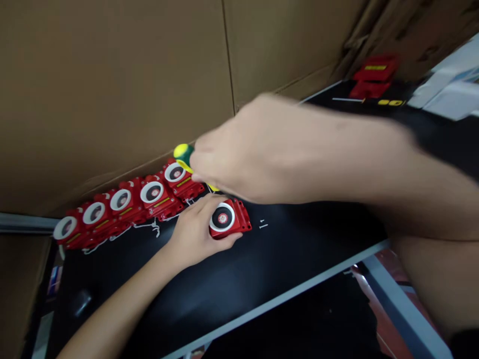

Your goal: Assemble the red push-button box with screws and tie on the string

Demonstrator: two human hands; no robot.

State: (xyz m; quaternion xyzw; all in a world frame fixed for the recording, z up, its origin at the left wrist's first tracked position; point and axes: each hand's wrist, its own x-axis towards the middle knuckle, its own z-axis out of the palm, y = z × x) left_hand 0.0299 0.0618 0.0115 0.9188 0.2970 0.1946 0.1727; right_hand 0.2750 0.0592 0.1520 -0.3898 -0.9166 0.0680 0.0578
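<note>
My left hand is wrapped round a red device with a white ring and dark round centre, holding it on the black tabletop. Above it, my right hand is closed on a screwdriver with a yellow and green handle; the tip is hidden behind the hands. Two small screws lie just right of the held device. Several more red devices stand in a row to the left, among them one with its white ring facing up.
Brown cardboard rises along the table's far side. White cords trail from the row. At the back right are another red device, a yellow-handled screwdriver and white packages. A dark object lies at the lower left.
</note>
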